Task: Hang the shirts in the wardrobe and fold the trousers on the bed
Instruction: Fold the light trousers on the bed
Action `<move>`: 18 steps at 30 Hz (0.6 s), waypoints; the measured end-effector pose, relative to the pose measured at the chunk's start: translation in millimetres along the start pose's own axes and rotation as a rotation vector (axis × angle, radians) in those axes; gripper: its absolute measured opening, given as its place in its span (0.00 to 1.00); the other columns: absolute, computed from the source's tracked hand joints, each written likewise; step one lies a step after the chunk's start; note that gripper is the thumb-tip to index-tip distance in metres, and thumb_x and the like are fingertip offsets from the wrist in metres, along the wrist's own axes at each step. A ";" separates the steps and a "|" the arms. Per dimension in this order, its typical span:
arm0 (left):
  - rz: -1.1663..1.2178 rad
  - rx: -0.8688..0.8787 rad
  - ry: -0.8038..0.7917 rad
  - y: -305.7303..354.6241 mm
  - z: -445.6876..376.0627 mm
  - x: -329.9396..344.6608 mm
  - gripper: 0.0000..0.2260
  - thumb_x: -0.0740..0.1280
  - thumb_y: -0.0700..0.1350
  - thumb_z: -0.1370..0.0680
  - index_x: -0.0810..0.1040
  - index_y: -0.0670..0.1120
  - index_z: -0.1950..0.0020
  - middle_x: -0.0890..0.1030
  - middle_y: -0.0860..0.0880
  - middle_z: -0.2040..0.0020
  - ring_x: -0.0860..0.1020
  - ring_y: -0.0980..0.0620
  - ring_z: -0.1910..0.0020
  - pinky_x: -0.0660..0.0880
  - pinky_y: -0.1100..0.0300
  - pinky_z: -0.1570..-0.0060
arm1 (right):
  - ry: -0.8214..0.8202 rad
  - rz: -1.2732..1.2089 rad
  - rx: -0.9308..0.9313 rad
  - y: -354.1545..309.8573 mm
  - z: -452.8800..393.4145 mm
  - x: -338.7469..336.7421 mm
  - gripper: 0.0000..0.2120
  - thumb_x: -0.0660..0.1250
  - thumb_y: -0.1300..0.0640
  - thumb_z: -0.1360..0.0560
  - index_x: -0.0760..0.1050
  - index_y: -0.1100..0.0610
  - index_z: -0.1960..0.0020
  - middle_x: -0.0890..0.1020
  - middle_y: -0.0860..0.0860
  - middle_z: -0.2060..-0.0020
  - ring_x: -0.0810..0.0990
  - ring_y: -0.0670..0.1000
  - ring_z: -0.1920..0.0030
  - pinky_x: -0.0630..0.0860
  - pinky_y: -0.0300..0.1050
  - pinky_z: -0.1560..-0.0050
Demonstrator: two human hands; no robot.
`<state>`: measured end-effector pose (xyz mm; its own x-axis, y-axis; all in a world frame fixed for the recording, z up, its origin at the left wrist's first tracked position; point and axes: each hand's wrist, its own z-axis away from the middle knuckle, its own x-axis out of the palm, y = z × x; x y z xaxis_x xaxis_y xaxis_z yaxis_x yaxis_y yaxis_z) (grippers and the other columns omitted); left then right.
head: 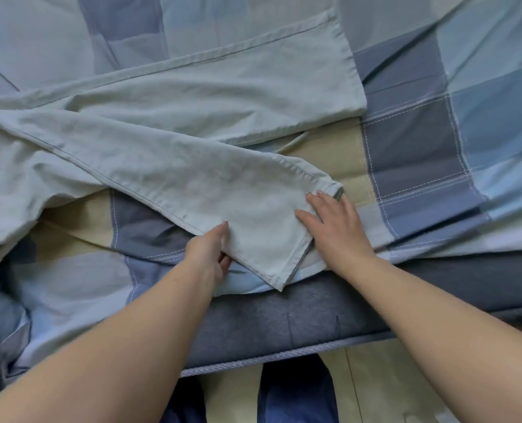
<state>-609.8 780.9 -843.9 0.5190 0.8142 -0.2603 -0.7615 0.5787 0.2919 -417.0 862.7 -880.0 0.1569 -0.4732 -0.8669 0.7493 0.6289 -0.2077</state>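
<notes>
My left hand (212, 251) pinches the trouser leg (223, 193) edge, right hand (333, 222) spread flat on its hem; cloth may, I think, slide off the bed (421, 154).

Left hand (212, 250) pinching with curled fingers, right hand (334, 227) flat, fingers straight.

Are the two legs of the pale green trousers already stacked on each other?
No: the pale green cotton trousers lie on the checked bedspread with their legs splayed apart, hems separate.
</notes>
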 end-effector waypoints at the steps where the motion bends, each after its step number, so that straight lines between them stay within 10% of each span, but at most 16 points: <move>1: 0.030 -0.004 -0.093 1.2 3.0 2.9 0.10 0.71 0.43 0.25 0.77 0.44 0.45 0.80 0.48 0.59 0.78 0.53 0.66 0.76 0.60 0.66 | 0.019 -0.034 0.011 2.6 -2.3 -0.5 0.24 0.62 0.63 0.24 0.67 0.51 0.29 0.62 0.57 0.27 0.57 0.57 0.25 0.46 0.60 0.27; 7: 0.170 0.114 -0.341 33.6 35.0 22.9 0.06 0.65 0.44 0.22 0.77 0.44 0.48 0.83 0.45 0.53 0.81 0.46 0.51 0.77 0.51 0.47 | 0.134 -0.417 0.131 12.4 -12.2 -31.7 0.15 0.55 0.61 0.24 0.75 0.53 0.41 0.78 0.51 0.44 0.73 0.54 0.39 0.52 0.56 0.27; 12: 0.319 0.261 -0.394 93.0 60.5 70.1 0.06 0.62 0.42 0.22 0.72 0.45 0.59 0.77 0.49 0.66 0.77 0.52 0.64 0.78 0.60 0.64 | 0.295 -0.955 0.291 26.7 -36.6 -76.7 0.10 0.57 0.63 0.21 0.71 0.50 0.56 0.78 0.50 0.61 0.75 0.54 0.58 0.68 0.47 0.60; 18: 0.144 0.418 -0.517 179.1 70.2 137.2 0.05 0.61 0.42 0.22 0.71 0.45 0.58 0.76 0.46 0.64 0.79 0.50 0.62 0.80 0.57 0.63 | 0.419 -1.111 0.432 57.5 -98.8 -132.5 0.08 0.58 0.53 0.20 0.75 0.50 0.53 0.79 0.48 0.61 0.77 0.51 0.57 0.72 0.46 0.56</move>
<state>-647.7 999.5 -762.6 0.6215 0.7423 0.2506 -0.6769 0.3477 0.6487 -458.3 1022.5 -821.8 -0.8468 -0.3348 -0.4134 0.5067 -0.2711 -0.8184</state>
